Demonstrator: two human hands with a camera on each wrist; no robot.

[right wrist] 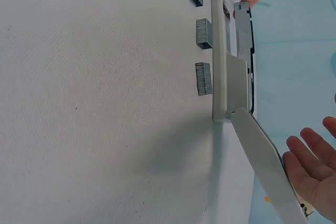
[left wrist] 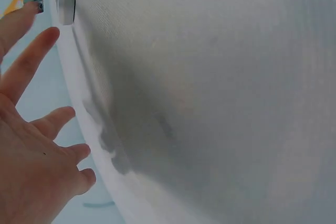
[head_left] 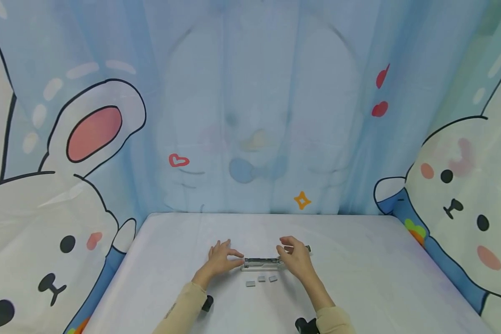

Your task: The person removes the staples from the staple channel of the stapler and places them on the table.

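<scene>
A stapler (right wrist: pixel 219 72) with a pale base stands on the white table, opened up. Its top arm (right wrist: pixel 262 161) is swung far back, and the metal staple magazine (right wrist: pixel 244 32) lies exposed above the base. At the magazine's front end is my left hand (head_left: pixel 220 260), one fingertip right at the metal and the other fingers spread apart. My right hand (head_left: pixel 295 260) is over the hinge end, fingers loosely bent, with a fingertip (right wrist: pixel 291 161) right at the raised arm. Three staple strips (head_left: pixel 261 279) lie in front of the base.
A white cloth covers the table (head_left: pixel 358 278). Behind and to the sides hang curtains (head_left: pixel 254 116) printed with cartoon rabbits. A black wrist camera (head_left: pixel 306 325) is by the right sleeve and another black device (head_left: pixel 207 304) by the left.
</scene>
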